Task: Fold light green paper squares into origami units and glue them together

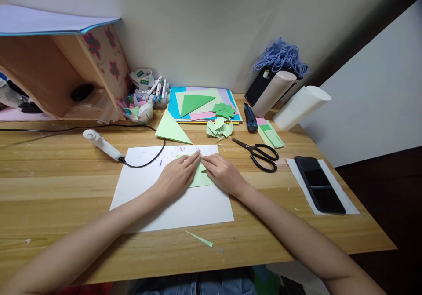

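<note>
A piece of light green paper (198,179) lies folded on a white sheet (184,211), partly hidden under both hands. My left hand (176,172) rests flat on its left side, fingers stretched out toward the top. From the other side, my right hand (224,172) grips the paper near a small raised flap, its index fingertip close to the left fingertips. Just beyond the sheet are a light green folded triangle (173,128), a light green paper clover (220,128) and a darker green paper clover (224,110).
Black-handled scissors (260,153) lie to the right, near a utility knife (250,118) and a phone (319,184). A corded white tool (103,144) is at left. Stacked coloured paper (178,96) sits at the wall beside markers (160,88). A green scrap (201,238) lies in front.
</note>
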A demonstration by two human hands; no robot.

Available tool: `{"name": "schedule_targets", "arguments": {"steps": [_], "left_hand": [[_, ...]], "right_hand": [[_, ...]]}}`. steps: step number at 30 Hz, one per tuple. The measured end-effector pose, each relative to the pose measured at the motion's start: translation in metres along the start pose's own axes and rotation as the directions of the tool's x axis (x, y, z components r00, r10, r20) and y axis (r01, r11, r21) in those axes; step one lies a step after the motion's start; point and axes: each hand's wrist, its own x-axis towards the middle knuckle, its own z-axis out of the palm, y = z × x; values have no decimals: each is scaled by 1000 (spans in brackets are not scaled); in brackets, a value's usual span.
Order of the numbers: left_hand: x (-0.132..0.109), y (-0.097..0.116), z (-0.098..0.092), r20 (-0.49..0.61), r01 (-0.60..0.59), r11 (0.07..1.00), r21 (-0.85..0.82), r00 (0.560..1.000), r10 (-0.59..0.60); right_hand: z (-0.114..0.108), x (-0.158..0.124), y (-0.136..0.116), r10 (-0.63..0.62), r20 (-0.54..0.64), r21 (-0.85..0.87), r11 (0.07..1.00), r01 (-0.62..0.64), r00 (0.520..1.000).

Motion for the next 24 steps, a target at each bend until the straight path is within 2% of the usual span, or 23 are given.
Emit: {"name": "schedule_targets", "arguments": {"steps": [5, 10, 13, 17, 21, 24], "left_hand": [[2, -2, -3, 75, -41, 999, 24, 996, 39], [2, -2, -3, 92, -45, 999, 29, 995, 42], [2, -3, -4, 96, -47, 999, 17, 994, 45], [2, -3, -6, 119, -46, 999, 10, 992, 44], [1, -2, -7, 138, -39, 999, 12, 990, 37], [1, -2, -7, 149, -35, 999, 11, 988, 33]], "right_hand": [[1, 0, 0, -6, 23, -18, 1000, 6, 1000], [-5, 2, -1, -16, 59, 8, 1000, 15, 998], [-16, 3, 3, -16, 89, 127, 992, 5, 996], [-35, 4, 17, 17, 204, 326, 942, -84, 979], [-52, 4, 27, 21, 309, 351, 927, -135, 951], [-59, 2, 30, 28, 335, 328, 934, -144, 942]]}}
